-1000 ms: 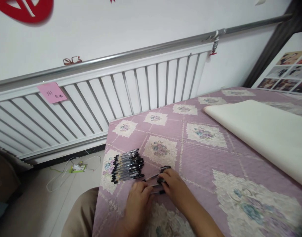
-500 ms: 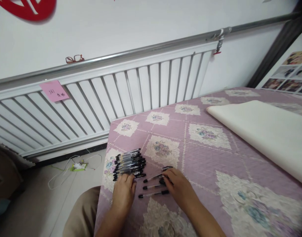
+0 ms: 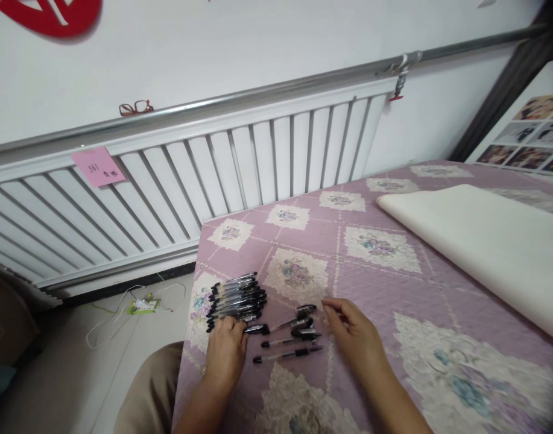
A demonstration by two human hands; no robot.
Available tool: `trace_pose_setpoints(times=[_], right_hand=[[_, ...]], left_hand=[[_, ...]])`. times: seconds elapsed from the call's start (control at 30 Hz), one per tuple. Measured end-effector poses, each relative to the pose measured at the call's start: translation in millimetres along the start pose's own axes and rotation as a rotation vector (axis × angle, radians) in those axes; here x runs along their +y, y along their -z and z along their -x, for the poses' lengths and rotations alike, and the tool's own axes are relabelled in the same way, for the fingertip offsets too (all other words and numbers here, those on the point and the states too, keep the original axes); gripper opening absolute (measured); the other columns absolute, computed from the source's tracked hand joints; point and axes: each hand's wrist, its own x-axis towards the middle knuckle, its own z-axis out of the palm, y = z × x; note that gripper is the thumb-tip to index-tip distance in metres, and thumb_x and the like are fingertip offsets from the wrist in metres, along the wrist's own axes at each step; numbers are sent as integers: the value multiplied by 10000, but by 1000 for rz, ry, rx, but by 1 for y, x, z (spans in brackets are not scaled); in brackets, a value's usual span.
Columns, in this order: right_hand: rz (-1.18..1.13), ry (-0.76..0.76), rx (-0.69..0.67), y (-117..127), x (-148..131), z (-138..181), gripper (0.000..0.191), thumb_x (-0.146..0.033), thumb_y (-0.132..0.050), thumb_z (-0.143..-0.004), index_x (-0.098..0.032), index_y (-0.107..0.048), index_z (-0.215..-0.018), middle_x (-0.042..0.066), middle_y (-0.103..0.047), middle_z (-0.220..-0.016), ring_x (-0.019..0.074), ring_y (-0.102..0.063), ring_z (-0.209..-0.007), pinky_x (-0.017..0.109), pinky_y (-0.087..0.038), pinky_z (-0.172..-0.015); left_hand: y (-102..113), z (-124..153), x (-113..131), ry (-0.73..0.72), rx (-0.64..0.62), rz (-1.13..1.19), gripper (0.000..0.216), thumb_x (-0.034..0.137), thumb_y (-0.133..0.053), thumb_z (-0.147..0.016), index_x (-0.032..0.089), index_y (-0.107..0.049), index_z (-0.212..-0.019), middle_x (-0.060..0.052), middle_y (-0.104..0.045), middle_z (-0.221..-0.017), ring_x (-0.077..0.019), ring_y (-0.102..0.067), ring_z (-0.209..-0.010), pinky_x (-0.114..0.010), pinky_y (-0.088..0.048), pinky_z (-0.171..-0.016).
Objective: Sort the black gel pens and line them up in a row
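Several clear-barrelled pens with black ends lie stacked side by side in a pile point(image 3: 237, 295) near the table's left edge. At the pile's near end my left hand point(image 3: 225, 349) is closed on a pen point(image 3: 257, 329), whose black end sticks out past the thumb. Right of it lie several loose pens, the nearest one point(image 3: 285, 355) pointing right with its tip showing. Short black pieces that look like pen caps point(image 3: 307, 310) lie among them, partly overlapping. My right hand point(image 3: 355, 334) is just right of these, thumb and forefinger apart, with nothing seen between them.
A purple floral cloth covers the table point(image 3: 371, 289). A folded cream sheet point(image 3: 484, 235) lies at the right. Behind stands a white radiator point(image 3: 258, 163) with a pink note point(image 3: 99, 167); glasses point(image 3: 135, 108) rest on its pipe. A power strip point(image 3: 144, 305) with cables is on the floor.
My right hand has drawn back to the right, away from the loose pens, uncovering their right ends. The pen at my left hand has shifted slightly toward me.
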Motion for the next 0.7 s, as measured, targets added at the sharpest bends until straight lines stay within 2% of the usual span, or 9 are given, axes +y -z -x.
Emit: trace_pose_setpoints(times=[0.17,0.27,0.43,0.6,0.7], right_hand=[[-104,-71,-2,0,-4,1,251,-396,-489,-806,-208,-623,-905,39,-665,-852,185,-610,-781,283,-469,-704],[-177,-103,-42,1,-11,2,262,-412,-502,-792,-205,-623,-895,30,-665,-818,185,-607,-763,279,-468,-690],[-267,-110,-261,-6,-24,8,281,-439,-473,-817,-198,-613,-779,0,-623,-706,166,-579,-693,258,-451,-635],[-351,-63,-498,-17,-30,17,254,-417,-485,-832,-198,-613,-838,5,-639,-757,166,-585,-728,266,-447,-654],[-431,-78,-570,-21,-31,20,206,-376,-521,-815,-197,-615,-857,12,-658,-793,170,-597,-759,270,-452,-676]], left_hand=[[3,2,-1,6,-10,50,147,165,-521,-819,218,-640,-888,-36,-592,-929,-206,-522,-913,-318,-384,-809],[9,4,3,-6,-50,164,174,150,-479,-829,207,-610,-928,-34,-617,-917,-193,-546,-902,-311,-388,-816],[18,11,25,-31,-100,408,189,163,-449,-834,213,-585,-955,-23,-633,-917,-169,-572,-854,-273,-412,-751],[24,16,47,-96,-132,446,168,200,-443,-851,212,-594,-923,-29,-638,-898,-184,-576,-838,-294,-422,-736],[26,16,51,-125,-120,442,168,199,-450,-846,217,-601,-917,-25,-636,-887,-181,-579,-827,-292,-429,-730]])
